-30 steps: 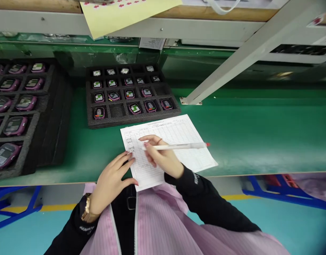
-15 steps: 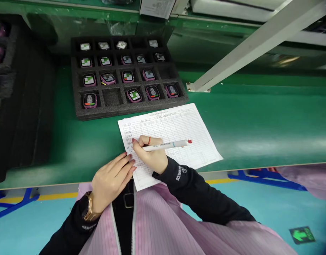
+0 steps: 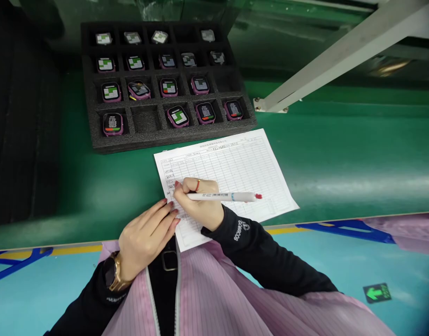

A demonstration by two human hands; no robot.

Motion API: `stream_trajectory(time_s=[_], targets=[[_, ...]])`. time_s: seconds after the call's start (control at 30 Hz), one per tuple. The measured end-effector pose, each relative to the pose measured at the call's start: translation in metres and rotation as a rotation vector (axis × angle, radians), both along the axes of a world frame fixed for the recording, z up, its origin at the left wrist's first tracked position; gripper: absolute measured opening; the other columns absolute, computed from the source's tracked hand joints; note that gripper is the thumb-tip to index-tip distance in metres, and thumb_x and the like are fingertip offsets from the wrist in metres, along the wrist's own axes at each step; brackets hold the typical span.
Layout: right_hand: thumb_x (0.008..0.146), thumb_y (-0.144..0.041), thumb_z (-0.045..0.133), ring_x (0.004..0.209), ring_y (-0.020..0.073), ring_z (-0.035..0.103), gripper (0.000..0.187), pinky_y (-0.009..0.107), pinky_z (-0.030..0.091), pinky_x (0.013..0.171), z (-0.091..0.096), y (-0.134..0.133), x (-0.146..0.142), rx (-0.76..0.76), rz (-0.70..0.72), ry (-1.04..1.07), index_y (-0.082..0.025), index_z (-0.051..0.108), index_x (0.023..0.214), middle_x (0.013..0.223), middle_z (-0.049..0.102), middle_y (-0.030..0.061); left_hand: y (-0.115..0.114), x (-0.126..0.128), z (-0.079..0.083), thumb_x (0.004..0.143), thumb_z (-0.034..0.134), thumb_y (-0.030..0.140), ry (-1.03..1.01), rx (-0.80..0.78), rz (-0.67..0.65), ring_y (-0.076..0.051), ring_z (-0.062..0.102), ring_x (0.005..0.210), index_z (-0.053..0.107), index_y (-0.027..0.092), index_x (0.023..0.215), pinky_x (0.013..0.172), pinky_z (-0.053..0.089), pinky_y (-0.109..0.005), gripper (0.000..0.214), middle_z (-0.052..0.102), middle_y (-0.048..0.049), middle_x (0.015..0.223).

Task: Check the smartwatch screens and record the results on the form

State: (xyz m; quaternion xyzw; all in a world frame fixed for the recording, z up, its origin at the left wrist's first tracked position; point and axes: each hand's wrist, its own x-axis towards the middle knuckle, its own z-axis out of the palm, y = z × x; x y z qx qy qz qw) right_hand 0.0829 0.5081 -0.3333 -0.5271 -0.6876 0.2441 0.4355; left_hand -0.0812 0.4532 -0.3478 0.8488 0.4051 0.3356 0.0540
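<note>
A printed form (image 3: pixel 231 168) with a ruled grid lies on the green table, handwriting down its left columns. My right hand (image 3: pixel 198 203) is closed round a white pen (image 3: pixel 223 196) with a red end, its writing tip hidden behind my fingers over the left part of the sheet. Flat on the form's lower left edge rests my left hand (image 3: pixel 146 235), fingers stretched out and holding nothing. Beyond the paper sits a black foam tray (image 3: pixel 130 142) with several smartwatches, such as a purple-cased smartwatch (image 3: pixel 113 123) at its near left corner.
A white metal post (image 3: pixel 326 60) slants up from the table at right, bolted down by a foot plate. Dark stacked foam (image 3: pixel 22 140) stands at the left. The green table's (image 3: pixel 340 172) near edge runs just in front of my body.
The camera view has shifted, so tray and post sit higher in the picture. The pen's angle has changed slightly within my right hand. My left hand stays on the sheet.
</note>
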Motion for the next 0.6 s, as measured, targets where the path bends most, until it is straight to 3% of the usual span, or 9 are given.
stream_trajectory(time_s=[0.6], targets=[[0.09,-0.017,0.054,0.041,0.0075,0.03,0.041,0.02,0.035,0.042,-0.0006,-0.0014,0.0007,-0.013,-0.019,-0.023,-0.022,0.028,0.058,0.048,0.034,-0.0068,0.0005,0.0007,-0.0014,0.089,0.073,0.014,0.004,0.025,0.0,-0.021,0.073,0.11,0.07,0.01,0.111,0.092,0.062,-0.029,0.022,0.078,-0.0067,0.11]])
